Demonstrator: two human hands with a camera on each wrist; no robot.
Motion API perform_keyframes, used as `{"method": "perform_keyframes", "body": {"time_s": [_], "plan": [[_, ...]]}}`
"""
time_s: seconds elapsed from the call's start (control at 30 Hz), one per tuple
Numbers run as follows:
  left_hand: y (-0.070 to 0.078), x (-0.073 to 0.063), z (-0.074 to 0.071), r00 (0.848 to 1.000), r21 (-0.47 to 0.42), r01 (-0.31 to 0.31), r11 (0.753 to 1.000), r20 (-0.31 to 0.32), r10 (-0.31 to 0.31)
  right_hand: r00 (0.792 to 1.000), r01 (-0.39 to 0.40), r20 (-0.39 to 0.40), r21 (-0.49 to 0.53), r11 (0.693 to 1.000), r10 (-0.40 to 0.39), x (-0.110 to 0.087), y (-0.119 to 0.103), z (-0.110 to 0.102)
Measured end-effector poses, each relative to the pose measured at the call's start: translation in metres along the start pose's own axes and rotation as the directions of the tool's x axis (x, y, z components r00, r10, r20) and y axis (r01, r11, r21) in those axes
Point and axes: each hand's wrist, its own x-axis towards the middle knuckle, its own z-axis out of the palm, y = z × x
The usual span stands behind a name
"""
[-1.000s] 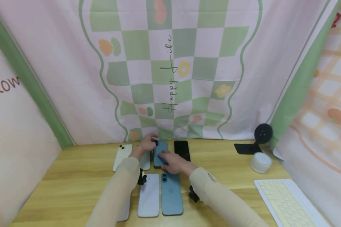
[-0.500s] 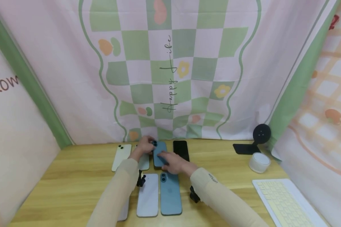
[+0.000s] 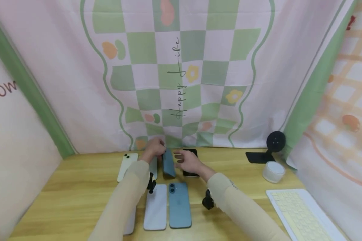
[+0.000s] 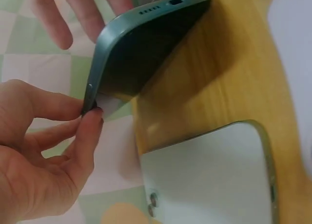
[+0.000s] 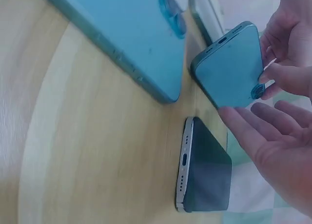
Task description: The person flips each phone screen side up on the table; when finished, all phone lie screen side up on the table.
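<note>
My left hand (image 3: pixel 154 149) pinches a blue smartphone (image 3: pixel 168 163) between thumb and fingers by its long edge near the camera end. That phone is tilted up on its side, its dark screen (image 4: pixel 146 58) facing left and its blue back facing right. Beside its other edge is my right hand (image 3: pixel 190 162), fingers extended; in the right wrist view a fingertip (image 5: pixel 229 114) is at the phone's edge, and I cannot tell if it touches. A pale green phone (image 4: pixel 214 175) lies just left of it, partly behind my left hand. Under my right hand lies a black-screened phone (image 5: pixel 209 170).
Nearer on the wooden table lie a white phone (image 3: pixel 155 207), another blue phone (image 3: pixel 180 206) and one partly under my left sleeve. A pale phone (image 3: pixel 127 167) is at far left. At right are a black stand (image 3: pixel 275 142), a white round container (image 3: pixel 273 172) and a keyboard (image 3: pixel 301 214).
The blue phone has gone from lying flat to tilted on its side in my left hand. My right hand has lifted off its back and moved right, over the black-screened phone.
</note>
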Motion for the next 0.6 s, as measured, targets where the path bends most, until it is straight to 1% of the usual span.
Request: {"method": "perform_keyframes", "body": {"time_s": [0.07,0.13,0.17,0.23,0.33,0.43,0.5,0.57,0.6], "plan": [[0.005,0.001,-0.004,1.000,0.046,0.007,0.999,0.014,-0.007,0.999,-0.053,0.001,0.116,0.992,0.053,0.000,-0.001,0.001],[0.009,0.001,-0.008,0.998,0.064,0.040,0.997,0.039,-0.043,0.995,-0.098,0.018,0.214,0.972,0.096,0.000,-0.002,0.001],[0.011,0.001,-0.009,0.997,0.075,0.057,0.996,0.041,-0.060,0.994,-0.114,0.026,0.252,0.961,0.111,-0.001,-0.002,0.001],[0.013,0.002,-0.011,0.995,0.099,0.089,0.991,0.044,-0.093,0.991,-0.133,0.036,0.306,0.943,0.128,-0.001,-0.003,0.002],[0.017,0.001,-0.011,0.992,0.148,0.118,0.982,0.033,-0.124,0.988,-0.156,0.051,0.371,0.915,0.148,-0.001,-0.002,0.002],[0.021,0.001,-0.009,0.992,0.223,0.113,0.968,0.024,-0.121,0.985,-0.174,0.064,0.428,0.887,0.162,-0.002,0.000,0.003],[0.025,0.001,-0.007,0.995,0.277,0.094,0.956,0.018,-0.103,0.985,-0.173,0.071,0.460,0.871,0.158,-0.002,0.001,0.003],[0.029,0.001,-0.004,0.996,0.305,0.078,0.949,0.005,-0.083,0.985,-0.173,0.073,0.490,0.854,0.157,-0.002,0.002,0.002],[0.031,0.001,-0.003,0.997,0.305,0.078,0.949,-0.003,-0.081,0.984,-0.175,0.075,0.505,0.845,0.160,-0.003,0.002,0.002]]}}
